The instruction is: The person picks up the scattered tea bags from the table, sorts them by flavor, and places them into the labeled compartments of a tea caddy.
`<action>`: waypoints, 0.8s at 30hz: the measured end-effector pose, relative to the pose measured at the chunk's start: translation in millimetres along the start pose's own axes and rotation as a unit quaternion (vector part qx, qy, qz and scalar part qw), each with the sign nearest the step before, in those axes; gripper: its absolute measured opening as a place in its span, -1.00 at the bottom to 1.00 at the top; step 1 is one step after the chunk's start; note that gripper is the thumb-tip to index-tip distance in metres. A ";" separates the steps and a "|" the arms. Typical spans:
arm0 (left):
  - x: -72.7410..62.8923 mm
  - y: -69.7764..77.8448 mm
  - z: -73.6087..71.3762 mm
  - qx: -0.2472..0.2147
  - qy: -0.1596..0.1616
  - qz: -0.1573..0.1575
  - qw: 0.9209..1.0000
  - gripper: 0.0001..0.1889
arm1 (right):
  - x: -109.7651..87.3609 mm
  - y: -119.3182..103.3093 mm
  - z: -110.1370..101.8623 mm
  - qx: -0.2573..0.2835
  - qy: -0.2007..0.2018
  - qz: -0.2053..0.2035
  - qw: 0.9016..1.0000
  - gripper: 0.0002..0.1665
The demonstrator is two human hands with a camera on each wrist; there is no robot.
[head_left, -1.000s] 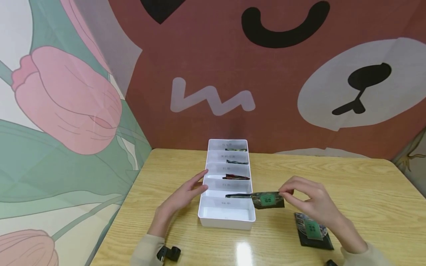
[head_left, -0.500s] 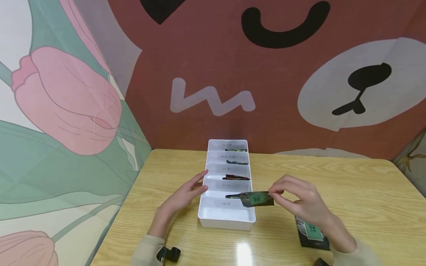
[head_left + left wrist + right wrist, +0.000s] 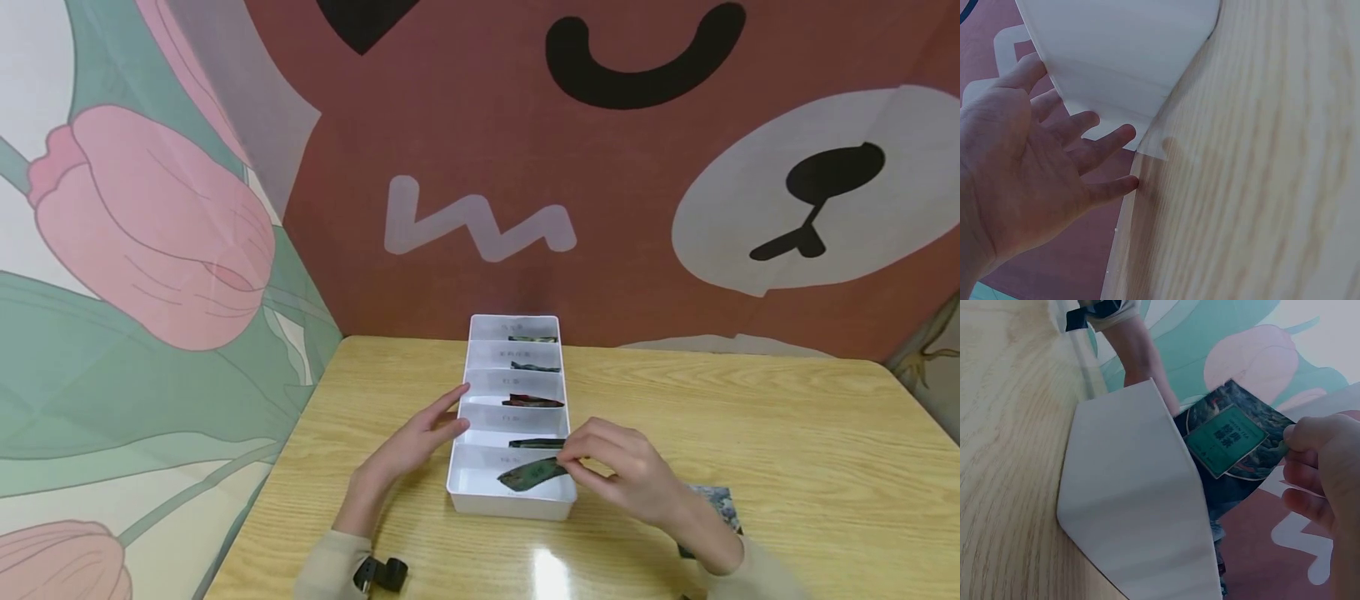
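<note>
My right hand [image 3: 618, 462] pinches a dark tea packet [image 3: 531, 473] by one corner, between thumb and fingertips. The packet carries a green label with printed characters, plain in the right wrist view [image 3: 1227, 440]. It hangs tilted over the nearest compartment of a long white divided box [image 3: 512, 505], its lower end inside the walls. Against the box's left side rest the fingertips of my left hand [image 3: 408, 442], fingers spread and fairly straight; it holds nothing. Another packet [image 3: 718, 504] lies on the table, partly hidden under my right forearm.
The box's other compartments each hold dark packets standing on edge, one of them reddish [image 3: 532, 402]. Printed labels mark the dividers. The wooden table [image 3: 825, 467] meets a wall hanging [image 3: 450, 108] with cartoon pictures behind the box.
My right hand has moved left and slightly down, carrying the tea packet from beside the box to over the nearest compartment. The packet has tilted. My left hand stays in place.
</note>
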State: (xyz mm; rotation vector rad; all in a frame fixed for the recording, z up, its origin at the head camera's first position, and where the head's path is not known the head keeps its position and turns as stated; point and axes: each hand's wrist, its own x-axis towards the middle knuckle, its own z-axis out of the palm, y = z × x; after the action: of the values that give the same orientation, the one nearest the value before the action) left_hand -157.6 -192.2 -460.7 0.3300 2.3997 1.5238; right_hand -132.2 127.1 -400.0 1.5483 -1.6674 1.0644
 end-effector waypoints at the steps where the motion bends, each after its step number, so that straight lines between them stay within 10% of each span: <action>1: 0.0 0.0 0.1 0.001 0.001 0.000 1.000 -0.36 | -0.6 0.4 1.6 0.000 0.002 -0.001 1.000 -0.81; 24: -1.0 1.3 -0.1 0.004 0.002 -0.001 1.000 -0.36 | -6.7 5.2 17.0 -0.008 0.026 0.000 1.000 -0.83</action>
State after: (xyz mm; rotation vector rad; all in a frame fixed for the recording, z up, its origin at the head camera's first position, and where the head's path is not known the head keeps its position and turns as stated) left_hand -156.6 -192.1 -459.4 0.3273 2.4093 1.5161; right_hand -135.2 115.5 -414.7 1.4979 -1.6365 1.0806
